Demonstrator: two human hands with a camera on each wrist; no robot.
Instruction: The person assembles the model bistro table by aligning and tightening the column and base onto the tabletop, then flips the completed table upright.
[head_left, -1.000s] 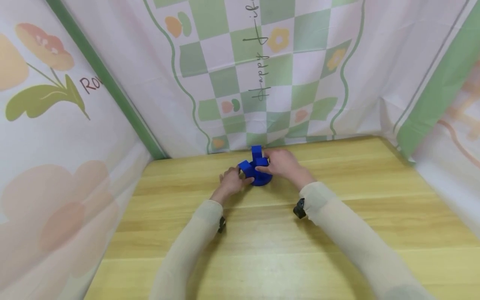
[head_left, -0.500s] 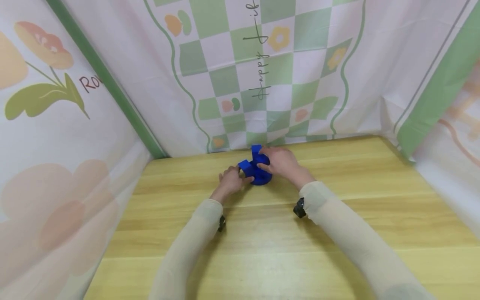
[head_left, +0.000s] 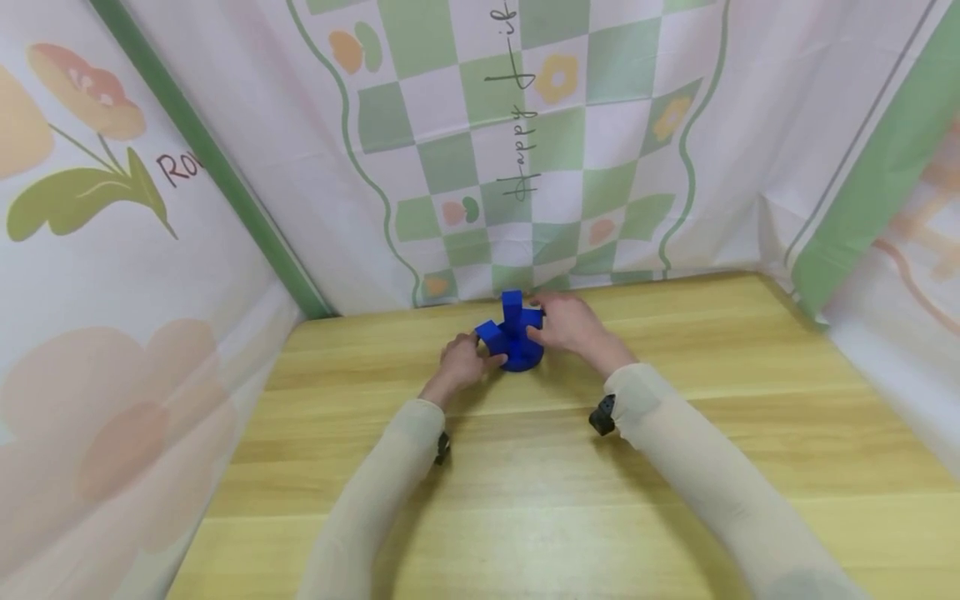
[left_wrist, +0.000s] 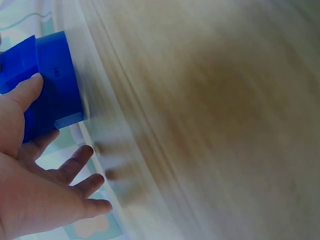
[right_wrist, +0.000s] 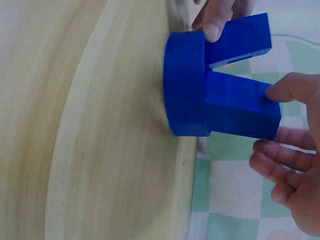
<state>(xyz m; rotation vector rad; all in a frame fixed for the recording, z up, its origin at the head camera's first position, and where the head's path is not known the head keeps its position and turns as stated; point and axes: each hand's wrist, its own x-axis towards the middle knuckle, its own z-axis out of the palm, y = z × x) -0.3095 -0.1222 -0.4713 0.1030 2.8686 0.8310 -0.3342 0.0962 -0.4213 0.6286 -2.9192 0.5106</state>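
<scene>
A blue piece with a round base (head_left: 524, 361) and rectangular arms stands at the back of the wooden table in the head view. My left hand (head_left: 461, 362) pinches the left arm (head_left: 491, 335) low down, thumb in front. In the left wrist view that thumb (left_wrist: 31, 90) lies on the blue face and the other fingers spread below. On the other side, my right hand (head_left: 573, 325) pinches the outer end of the right arm (right_wrist: 242, 107) between thumb and index finger. A third arm (head_left: 512, 309) rises at the back, untouched.
Behind the table (head_left: 525, 467) hangs a green and white checked curtain (head_left: 551, 142), close to the blue piece. Flower-printed cloth (head_left: 97, 375) closes off the left side, with more cloth (head_left: 900, 358) on the right. A small dark camera (head_left: 602, 415) sits at the right wrist.
My right hand moved briefly up towards the back arm, then came back to the right. The right arm of the blue piece now points farther outward. My left hand has stayed put.
</scene>
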